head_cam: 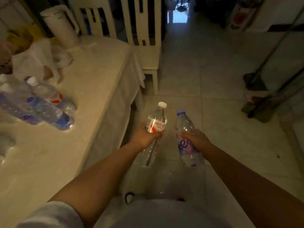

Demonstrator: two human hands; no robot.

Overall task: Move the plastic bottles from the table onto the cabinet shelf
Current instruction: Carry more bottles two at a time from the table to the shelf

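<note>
While each hand carries a bottle over the floor, left hand (144, 137) gripping the red-labelled bottle (156, 125), right hand (195, 140) the purple-labelled bottle (185, 145), squeeze lightly; more bottles (41, 106) wait on the surface (92, 89) at nine o'clock.

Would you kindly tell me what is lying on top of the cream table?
Several clear plastic bottles lie at the cream table's left edge, with crumpled bags and a white jug behind. Anything under the bags is hidden.
</note>
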